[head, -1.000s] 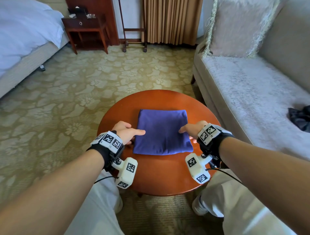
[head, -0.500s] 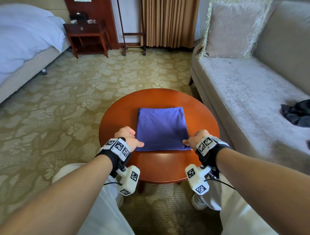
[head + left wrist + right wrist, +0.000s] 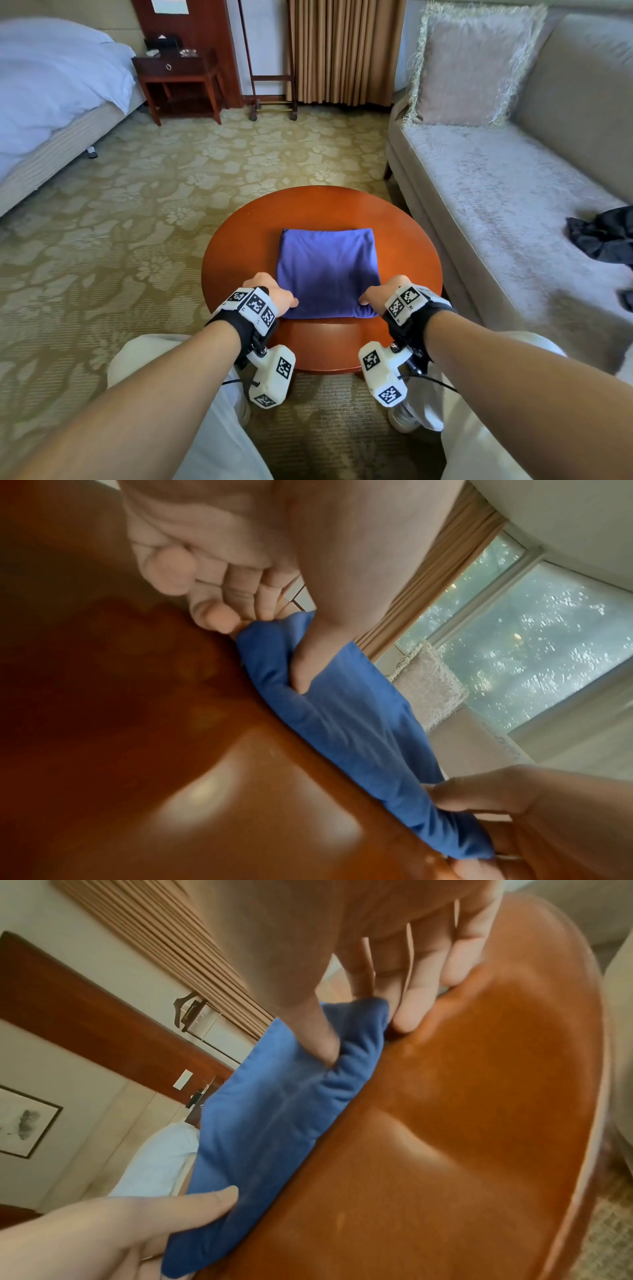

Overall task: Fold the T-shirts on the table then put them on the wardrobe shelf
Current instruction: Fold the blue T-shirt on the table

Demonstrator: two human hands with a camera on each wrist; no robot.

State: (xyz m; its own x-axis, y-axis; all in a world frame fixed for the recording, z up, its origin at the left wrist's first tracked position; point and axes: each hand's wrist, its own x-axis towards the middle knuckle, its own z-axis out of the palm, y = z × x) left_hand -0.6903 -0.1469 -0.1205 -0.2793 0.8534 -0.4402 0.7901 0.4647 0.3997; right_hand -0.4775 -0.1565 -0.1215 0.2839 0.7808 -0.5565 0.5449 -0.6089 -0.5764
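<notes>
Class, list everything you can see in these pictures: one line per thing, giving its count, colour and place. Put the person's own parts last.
T-shirt: one, blue, folded on the table.
Table: one, round, reddish wood, centre.
Sofa: one, beige, right.
Cushion: one, pale pink, fringed, on the sofa's far end.
Dark garment: one, crumpled on the sofa.
Bed: one, white bedding, far left.
Nightstand: one, dark wood, beside the bed.
Curtain: one, tan, far wall.
Left hand: pinches the T-shirt's near left corner.
Right hand: pinches the near right corner.

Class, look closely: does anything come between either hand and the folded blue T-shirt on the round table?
Nothing visible does. The left hand and the right hand each already pinch a near corner of the T-shirt, thumb on top. The table shows nothing else.
</notes>
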